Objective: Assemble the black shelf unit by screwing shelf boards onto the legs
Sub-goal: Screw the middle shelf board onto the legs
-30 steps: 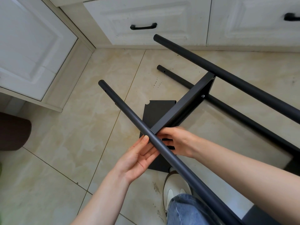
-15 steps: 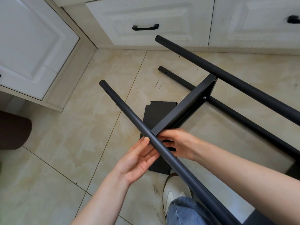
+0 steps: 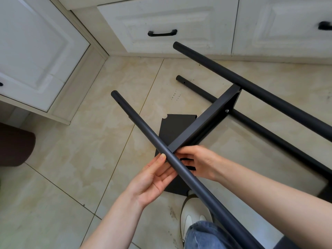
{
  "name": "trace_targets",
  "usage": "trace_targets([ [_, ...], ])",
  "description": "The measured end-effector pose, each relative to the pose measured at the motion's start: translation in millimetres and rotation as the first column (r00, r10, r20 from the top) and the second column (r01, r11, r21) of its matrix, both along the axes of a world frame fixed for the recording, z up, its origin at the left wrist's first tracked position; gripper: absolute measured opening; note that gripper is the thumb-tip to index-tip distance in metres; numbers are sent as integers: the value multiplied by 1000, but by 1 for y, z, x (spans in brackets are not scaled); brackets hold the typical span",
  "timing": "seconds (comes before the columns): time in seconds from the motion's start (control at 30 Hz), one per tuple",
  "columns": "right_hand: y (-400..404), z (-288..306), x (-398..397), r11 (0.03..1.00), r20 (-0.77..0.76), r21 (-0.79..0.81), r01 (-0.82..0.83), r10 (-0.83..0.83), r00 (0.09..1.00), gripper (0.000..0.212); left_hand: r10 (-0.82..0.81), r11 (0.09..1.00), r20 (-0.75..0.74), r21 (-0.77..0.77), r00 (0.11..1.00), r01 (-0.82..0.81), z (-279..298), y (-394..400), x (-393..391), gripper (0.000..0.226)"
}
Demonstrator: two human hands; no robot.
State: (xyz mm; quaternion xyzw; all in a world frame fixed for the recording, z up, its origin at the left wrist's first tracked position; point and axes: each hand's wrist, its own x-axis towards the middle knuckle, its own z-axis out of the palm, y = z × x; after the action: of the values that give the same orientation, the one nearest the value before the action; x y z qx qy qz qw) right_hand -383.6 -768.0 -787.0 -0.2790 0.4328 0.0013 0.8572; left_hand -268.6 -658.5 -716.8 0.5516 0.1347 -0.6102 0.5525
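Half-built shelf unit lies tilted over tile floor (image 3: 75, 159), near white cabinets (image 3: 161, 20).

Near leg (image 3: 142, 130): long stiff metal tube, probably light but smooth, prone to roll; take hold close to joint, not at far end (leverage would twist it).

Shelf board (image 3: 203, 123): rigid, thin-edged, spans between legs; far end already screwed.

Left hand (image 3: 152, 180): fingers straight, cradling tube from below.

Right hand (image 3: 199, 162): fingers curled at board corner; what they pinch is hidden.

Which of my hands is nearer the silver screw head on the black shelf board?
Right. The right hand sits at the near corner of the black metal shelf board, below the silver screw head. The left hand is beyond the near black tubular leg, farther away.
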Motion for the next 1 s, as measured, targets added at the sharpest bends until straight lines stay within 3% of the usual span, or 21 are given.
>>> trace_targets([
  [0.1,1,1,1,1000,12,-1,5,-5,1000,31,-3,1000,3,2,1000,3,0,0,0,43],
  [0.63,1,3,1,1000,26,-26,13,-12,1000,30,1,1000,-7,-10,1000,-1,-1,1,1,40],
  [1.0,4,6,6,998,-63,-5,59,-59,996,24,-7,1000,2,-9,1000,7,-1,2,0,44],
])
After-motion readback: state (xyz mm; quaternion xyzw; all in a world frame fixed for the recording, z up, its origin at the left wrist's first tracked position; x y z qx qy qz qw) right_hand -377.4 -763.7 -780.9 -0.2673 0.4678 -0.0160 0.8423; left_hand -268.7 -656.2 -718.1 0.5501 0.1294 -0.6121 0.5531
